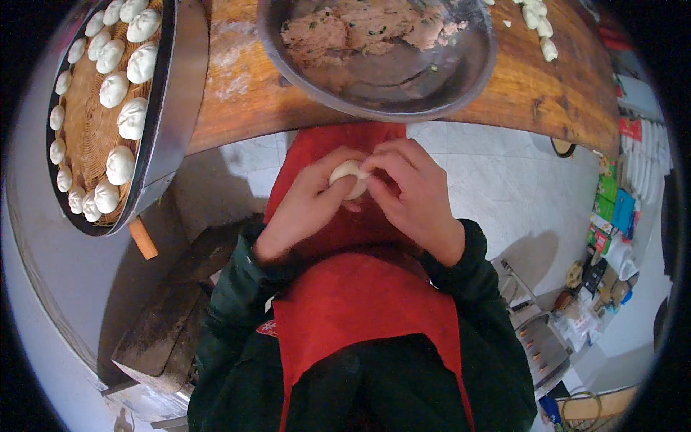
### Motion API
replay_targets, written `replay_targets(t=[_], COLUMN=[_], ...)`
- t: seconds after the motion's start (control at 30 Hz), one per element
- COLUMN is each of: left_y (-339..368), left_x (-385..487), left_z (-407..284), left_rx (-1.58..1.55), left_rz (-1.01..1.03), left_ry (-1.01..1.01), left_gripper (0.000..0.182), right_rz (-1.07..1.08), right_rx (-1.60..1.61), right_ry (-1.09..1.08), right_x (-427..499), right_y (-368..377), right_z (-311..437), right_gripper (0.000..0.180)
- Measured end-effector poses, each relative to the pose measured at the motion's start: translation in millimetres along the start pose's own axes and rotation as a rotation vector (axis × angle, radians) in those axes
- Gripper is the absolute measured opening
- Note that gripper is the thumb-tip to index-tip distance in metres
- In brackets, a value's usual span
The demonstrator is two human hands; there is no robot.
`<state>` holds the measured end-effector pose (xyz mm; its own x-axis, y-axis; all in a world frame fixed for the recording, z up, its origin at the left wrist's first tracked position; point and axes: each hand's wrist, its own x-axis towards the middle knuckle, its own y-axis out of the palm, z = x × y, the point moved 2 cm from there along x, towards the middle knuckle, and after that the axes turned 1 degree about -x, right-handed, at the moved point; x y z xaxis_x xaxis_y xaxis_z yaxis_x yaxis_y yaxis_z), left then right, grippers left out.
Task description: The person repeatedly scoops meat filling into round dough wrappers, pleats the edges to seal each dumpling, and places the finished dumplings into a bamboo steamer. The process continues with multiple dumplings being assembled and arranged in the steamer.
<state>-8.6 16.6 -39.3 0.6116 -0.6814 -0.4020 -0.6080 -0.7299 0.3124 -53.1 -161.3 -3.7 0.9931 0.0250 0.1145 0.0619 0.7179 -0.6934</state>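
My left hand (316,197) cups a round piece of white bun dough (350,171), its thumb pressed into the middle. From the other side the fingertips of my right hand (413,189) pinch the dough's edge. Both hands are in front of the red apron (361,291), just short of the wooden table's front edge. Whether filling sits inside the dough is hidden by the fingers. Ahead of the hands, a large metal bowl (399,102) holds minced meat filling (351,32) with green bits.
At left, a round steamer tray (89,135) carries several pleated buns (120,166); a wooden handle (143,238) juts below it. Dough pieces (540,27) lie on the wooden table (545,86) at right. A metal stool (542,345) and assorted packages (604,216) stand on the right side.
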Motion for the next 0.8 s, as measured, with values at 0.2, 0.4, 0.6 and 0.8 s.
replay_targets(t=[0.2, 0.4, 0.6, 0.8], left_y=[-4, 3, -8, -10], left_x=[1, -4, -2, 1], left_z=[-8, -2, 14, 5], left_rx=[0.255, -0.397, -0.265, -0.016], left_rz=[0.022, -0.074, -0.067, -0.019], left_ry=[-0.128, -0.100, -0.230, -0.220], left_gripper=[0.031, 0.038, 0.067, 0.068], right_rz=[-0.018, 0.048, 0.054, 0.039], right_rx=[0.024, -0.103, -0.043, 0.047], right_ry=[-0.026, -0.013, -0.153, -0.068], right_x=[3, 3, 7, 6], right_y=[3, 3, 5, 2], right_z=[2, -4, 1, 8], right_gripper=[0.021, 0.019, 0.020, 0.021])
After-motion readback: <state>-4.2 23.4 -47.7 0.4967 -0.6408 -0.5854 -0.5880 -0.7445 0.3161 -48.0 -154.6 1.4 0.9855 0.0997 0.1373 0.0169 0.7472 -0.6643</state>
